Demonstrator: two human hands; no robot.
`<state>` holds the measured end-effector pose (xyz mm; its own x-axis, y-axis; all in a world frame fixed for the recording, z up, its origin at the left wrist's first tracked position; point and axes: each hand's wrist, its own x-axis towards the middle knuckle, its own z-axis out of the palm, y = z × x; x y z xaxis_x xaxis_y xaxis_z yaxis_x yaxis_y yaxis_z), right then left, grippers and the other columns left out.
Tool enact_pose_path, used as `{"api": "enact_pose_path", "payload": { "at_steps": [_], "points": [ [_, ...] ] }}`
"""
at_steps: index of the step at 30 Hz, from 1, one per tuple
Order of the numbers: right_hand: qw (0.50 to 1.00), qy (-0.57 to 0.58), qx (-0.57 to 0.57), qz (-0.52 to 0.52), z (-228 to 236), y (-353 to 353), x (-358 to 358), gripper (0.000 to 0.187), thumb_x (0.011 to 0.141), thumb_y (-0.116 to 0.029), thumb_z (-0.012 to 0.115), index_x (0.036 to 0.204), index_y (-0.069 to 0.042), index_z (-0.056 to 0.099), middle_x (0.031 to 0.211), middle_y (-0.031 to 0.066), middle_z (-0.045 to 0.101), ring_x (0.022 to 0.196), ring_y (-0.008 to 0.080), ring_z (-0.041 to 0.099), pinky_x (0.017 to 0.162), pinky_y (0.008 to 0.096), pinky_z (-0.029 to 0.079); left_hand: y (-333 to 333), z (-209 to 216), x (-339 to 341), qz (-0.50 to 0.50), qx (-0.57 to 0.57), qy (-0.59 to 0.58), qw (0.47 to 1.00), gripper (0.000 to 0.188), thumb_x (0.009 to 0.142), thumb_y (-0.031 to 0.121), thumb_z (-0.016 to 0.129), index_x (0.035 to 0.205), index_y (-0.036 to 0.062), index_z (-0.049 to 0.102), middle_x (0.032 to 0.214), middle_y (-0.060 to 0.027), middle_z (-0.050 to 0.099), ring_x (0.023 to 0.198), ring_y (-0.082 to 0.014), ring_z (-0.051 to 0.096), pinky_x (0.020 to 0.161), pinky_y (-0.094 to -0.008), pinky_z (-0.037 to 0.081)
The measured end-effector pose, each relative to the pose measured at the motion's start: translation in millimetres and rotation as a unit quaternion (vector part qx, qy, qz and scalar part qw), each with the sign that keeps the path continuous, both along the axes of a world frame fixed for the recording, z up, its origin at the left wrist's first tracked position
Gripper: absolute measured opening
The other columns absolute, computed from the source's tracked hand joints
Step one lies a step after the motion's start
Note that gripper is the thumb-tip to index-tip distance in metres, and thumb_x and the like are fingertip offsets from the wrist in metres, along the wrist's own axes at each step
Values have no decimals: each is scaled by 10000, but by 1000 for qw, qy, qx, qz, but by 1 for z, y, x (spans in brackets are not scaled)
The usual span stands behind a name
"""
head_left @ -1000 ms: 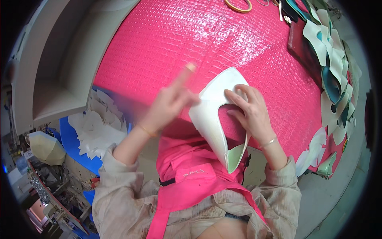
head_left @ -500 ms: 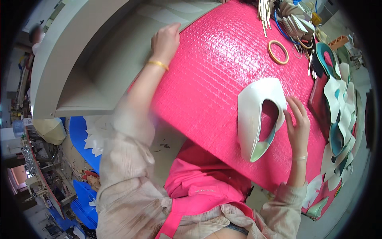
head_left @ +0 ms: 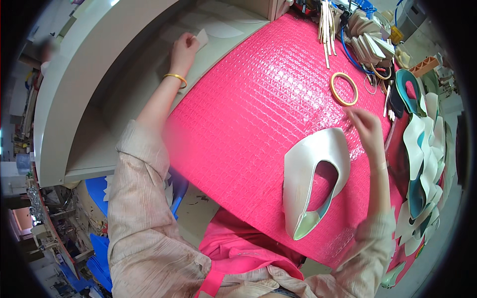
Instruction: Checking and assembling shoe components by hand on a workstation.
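My left hand [head_left: 184,49] reaches over the grey shelf of the cabinet, fingers closed on a small white flat piece [head_left: 201,38]. Thin white cut pieces [head_left: 218,27] lie on the shelf beyond it. A white shoe upper [head_left: 300,156] with a pale green lining rests on the pink quilted table cover [head_left: 238,119], its opening facing up. Above the upper's right side hovers my right hand [head_left: 366,126], not touching it, fingers loosely bent and slightly apart; no held thing shows. Close to those fingertips lies a yellowish tape roll [head_left: 344,89].
The curved grey cabinet [head_left: 54,114] borders the table on the left. At the far right corner are bundled strips [head_left: 327,35], stacked pale pieces [head_left: 367,42] and a blue cord. White and green shoe uppers [head_left: 420,149] pile along the right edge. Blue plastic [head_left: 99,253] stands low left.
My left hand has moved left from the table edge over the shelf and now holds a white piece. My right hand has left the upper and risen toward the tape roll. The view has shifted.
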<state>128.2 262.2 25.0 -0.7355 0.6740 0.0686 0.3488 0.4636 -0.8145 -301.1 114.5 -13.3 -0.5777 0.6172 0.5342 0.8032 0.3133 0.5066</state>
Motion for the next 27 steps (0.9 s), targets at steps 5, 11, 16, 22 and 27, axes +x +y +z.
{"api": "enact_pose_path", "payload": {
  "at_steps": [5,11,16,22,27],
  "points": [
    [961,83,-254,-67,-26,61,-67,233,879,-195,518,1000,-13,602,764,28,607,547,56,523,486,172,401,2,-5,6,-92,-32,2,995,224,768,243,605,860,38,598,840,-125,612,778,-281,587,690,-339,467],
    [988,92,-125,27,-7,31,-113,210,865,-143,523,952,27,611,750,76,627,565,83,552,526,205,451,-15,15,15,-45,53,65,995,155,781,138,598,900,53,651,860,-130,634,791,-284,620,702,-299,479],
    [983,61,-103,139,28,-14,-128,220,847,-138,536,980,20,611,768,85,628,582,100,569,570,236,475,-55,31,17,39,174,-41,983,198,816,132,599,974,20,637,921,-110,651,805,-94,622,687,-231,467],
    [974,15,-130,185,54,-47,-126,282,829,-203,569,1034,-11,598,871,99,631,713,140,607,684,275,491,-78,93,97,-62,179,-131,973,172,826,108,588,923,-25,637,770,-37,649,708,-65,581,653,-211,472],
    [952,146,-60,262,72,-99,-110,766,720,-336,691,1334,-90,304,1335,160,357,1275,246,289,1062,380,179,-116,183,136,-265,-46,-390,881,194,833,161,582,922,-9,610,778,-38,617,678,-103,604,627,-233,508]
  ]
}}
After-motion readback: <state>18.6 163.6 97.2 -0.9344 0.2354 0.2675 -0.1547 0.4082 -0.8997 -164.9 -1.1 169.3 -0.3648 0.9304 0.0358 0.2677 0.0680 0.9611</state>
